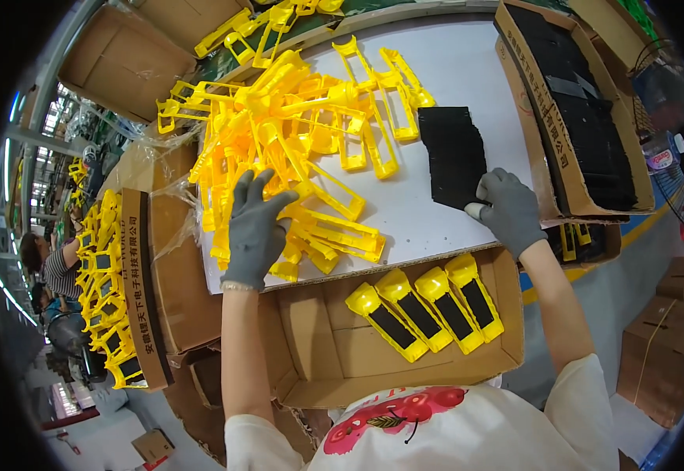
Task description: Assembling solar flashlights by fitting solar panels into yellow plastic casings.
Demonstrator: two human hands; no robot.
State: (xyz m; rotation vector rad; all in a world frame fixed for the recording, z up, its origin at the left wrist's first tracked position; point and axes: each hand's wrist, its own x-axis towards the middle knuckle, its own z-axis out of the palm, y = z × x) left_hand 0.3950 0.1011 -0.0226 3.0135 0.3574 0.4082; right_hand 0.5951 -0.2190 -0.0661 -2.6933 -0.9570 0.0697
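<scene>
Nearest box: an open cardboard box (318,345) sits just below the table edge, right in front of my chest. Four finished yellow housings with black inserts (428,310) lie side by side against its right-hand end; the left part of the box floor is bare.

My left hand: my left hand (254,231), in a grey glove, lies on the near edge of the yellow pile. My fingers (257,188) are spread and rest on the parts, closed around nothing.

My right hand: my right hand (508,210), also in a grey glove, is at the near right corner of the black pad stack. My fingertips pinch together on that corner; how many pads they catch I cannot tell.

Black pad stack: the stack of black foam pads (453,155) lies flat on the white table (452,71), to the right of the yellow pile and apart from it.

Yellow pile: a heap of yellow plastic frames (295,133) covers the left half of the table, tangled and pointing every way.

Right-hand box: a long cardboard box of black pads (577,118) runs along the table's right side, just beyond my right hand.

Left-hand box: a cardboard box (142,290) at my left holds more yellow housings (106,290) standing in rows.

Far left: another person (53,267) in a striped top is at work, well apart from me.
</scene>
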